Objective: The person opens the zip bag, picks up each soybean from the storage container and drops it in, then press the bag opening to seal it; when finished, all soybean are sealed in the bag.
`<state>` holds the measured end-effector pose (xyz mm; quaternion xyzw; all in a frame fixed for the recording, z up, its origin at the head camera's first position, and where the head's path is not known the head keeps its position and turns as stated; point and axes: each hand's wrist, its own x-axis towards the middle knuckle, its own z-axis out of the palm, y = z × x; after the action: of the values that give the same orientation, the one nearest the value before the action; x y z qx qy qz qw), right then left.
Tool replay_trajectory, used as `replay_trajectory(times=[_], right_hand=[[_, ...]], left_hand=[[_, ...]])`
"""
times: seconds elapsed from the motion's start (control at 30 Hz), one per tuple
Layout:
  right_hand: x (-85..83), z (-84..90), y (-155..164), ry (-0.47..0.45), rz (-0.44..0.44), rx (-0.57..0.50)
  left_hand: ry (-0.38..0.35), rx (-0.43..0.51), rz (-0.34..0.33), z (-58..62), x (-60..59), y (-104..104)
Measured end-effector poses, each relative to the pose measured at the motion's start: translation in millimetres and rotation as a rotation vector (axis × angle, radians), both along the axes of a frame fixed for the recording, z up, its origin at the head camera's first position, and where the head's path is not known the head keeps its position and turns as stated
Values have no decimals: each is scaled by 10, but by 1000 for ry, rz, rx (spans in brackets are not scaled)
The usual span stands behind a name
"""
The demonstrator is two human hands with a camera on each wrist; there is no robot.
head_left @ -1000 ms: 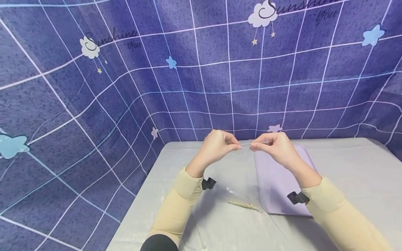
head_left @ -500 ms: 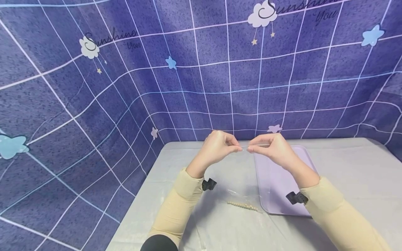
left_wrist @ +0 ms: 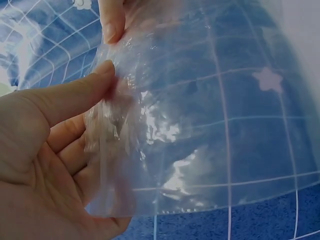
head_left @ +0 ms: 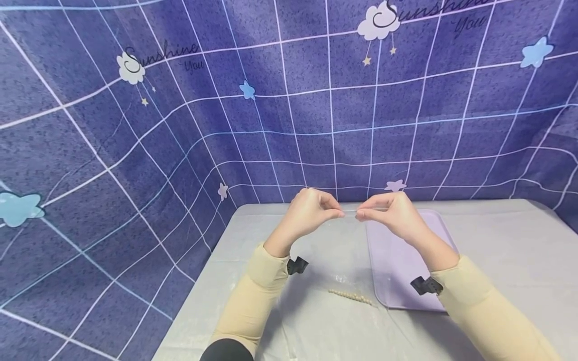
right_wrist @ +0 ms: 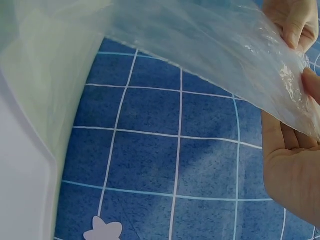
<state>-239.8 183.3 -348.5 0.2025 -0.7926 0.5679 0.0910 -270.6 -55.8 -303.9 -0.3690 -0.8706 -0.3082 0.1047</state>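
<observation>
A clear plastic bag (left_wrist: 200, 130) hangs from both hands, wrinkled and shiny near its top edge. My left hand (head_left: 304, 215) pinches that edge between thumb and fingers. Close beside it, my right hand (head_left: 397, 215) pinches the same edge, fingertips facing the left ones across a small gap. In the right wrist view the bag's film (right_wrist: 200, 45) slants down from the fingers. Below the hands, a short string of cream beads (head_left: 349, 296) lies on the grey-white covered table (head_left: 253, 235).
A lilac tray (head_left: 404, 260) lies on the table under the right forearm. Behind the table, a blue-purple curtain (head_left: 311, 115) with a grid and stars closes off the back and left. Both wrists carry small black mounts, such as the right mount (head_left: 426, 286).
The right fingertips have shifted slightly left toward the left hand, narrowing the gap. The left hand has drawn a little left and down. Both keep their pinch; the beads and tray stay put.
</observation>
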Motion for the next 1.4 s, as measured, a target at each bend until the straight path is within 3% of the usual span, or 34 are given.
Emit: replay_trajectory(times=[0.6, 0.67, 0.87, 0.97, 1.23, 1.4], right_hand=[[-20, -9, -6, 36, -16, 4], [-19, -9, 1, 51, -20, 2], [3, -5, 43, 34, -49, 12], [4, -8, 53, 24, -53, 24], [29, -11, 63, 29, -63, 9], [40, 10, 58, 32, -52, 3]], left_hand=[[21, 12, 17, -10, -21, 13], [9, 29, 10, -9, -30, 5], [-35, 78, 70, -36, -53, -103], [-73, 100, 53, -51, -50, -157], [-75, 202, 77, -116, -38, -330], [-165, 294, 40, -136, -31, -421]])
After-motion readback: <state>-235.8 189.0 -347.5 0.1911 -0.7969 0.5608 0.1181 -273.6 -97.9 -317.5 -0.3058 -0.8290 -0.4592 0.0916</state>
